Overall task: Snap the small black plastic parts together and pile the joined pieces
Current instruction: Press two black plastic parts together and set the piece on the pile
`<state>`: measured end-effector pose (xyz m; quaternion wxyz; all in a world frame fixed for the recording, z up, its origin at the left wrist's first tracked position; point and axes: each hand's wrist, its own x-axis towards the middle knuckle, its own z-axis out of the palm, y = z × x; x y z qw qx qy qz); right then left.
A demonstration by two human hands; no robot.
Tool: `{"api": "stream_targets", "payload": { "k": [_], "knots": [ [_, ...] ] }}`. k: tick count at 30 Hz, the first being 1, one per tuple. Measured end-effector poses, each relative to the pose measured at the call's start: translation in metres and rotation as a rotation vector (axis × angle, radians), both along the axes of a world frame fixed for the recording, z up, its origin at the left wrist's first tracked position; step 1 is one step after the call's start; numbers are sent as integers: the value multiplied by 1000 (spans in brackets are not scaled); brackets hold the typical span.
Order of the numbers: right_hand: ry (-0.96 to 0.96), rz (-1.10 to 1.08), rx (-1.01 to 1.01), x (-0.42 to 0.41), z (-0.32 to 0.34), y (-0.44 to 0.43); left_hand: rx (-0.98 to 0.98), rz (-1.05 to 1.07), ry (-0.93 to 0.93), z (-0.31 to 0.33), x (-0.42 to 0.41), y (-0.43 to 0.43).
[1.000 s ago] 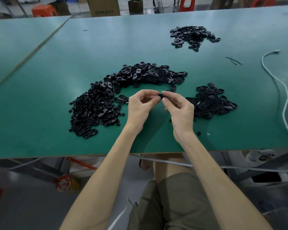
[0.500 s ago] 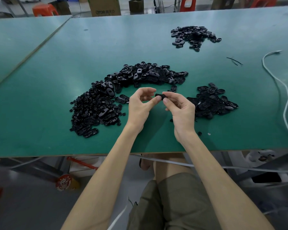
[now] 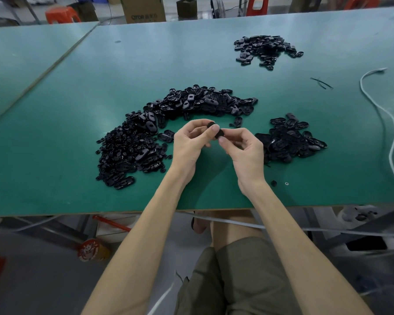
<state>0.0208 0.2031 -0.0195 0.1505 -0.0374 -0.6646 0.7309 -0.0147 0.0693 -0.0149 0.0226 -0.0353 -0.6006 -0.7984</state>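
Observation:
Above the green table [image 3: 77,178], my left hand [image 3: 189,146] and my right hand [image 3: 246,153] meet fingertip to fingertip and both pinch one small black plastic part [image 3: 218,133]. My thumbs hide most of it. A large curved heap of black parts [image 3: 159,133] lies to the left and behind the hands. To the right of my right hand lies a smaller pile of black oval pieces [image 3: 291,139]. A third pile of black parts [image 3: 266,50] sits far back on the right.
A white cable [image 3: 384,123] snakes along the table's right side. Two tiny loose bits [image 3: 273,183] lie near the front edge, and thin black strands [image 3: 321,83] lie at the back right. Boxes and red stools stand beyond the table.
My hands have turned the pinched part and shifted slightly away from me; my left thumb now lies over it. The piles have not moved.

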Motion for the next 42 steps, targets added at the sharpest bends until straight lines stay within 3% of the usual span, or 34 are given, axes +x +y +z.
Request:
{"api": "stream_targets", "payload": {
  "k": [9, 16, 42],
  "knots": [
    [-28, -12, 0, 0, 0, 0, -173, -59, 66, -2, 1, 4],
    [-31, -13, 50, -2, -3, -1, -148, -45, 88, -2, 1, 0],
    [-30, -132, -64, -2, -4, 1, -179, -148, 117, 0, 3, 3]
  ]
}}
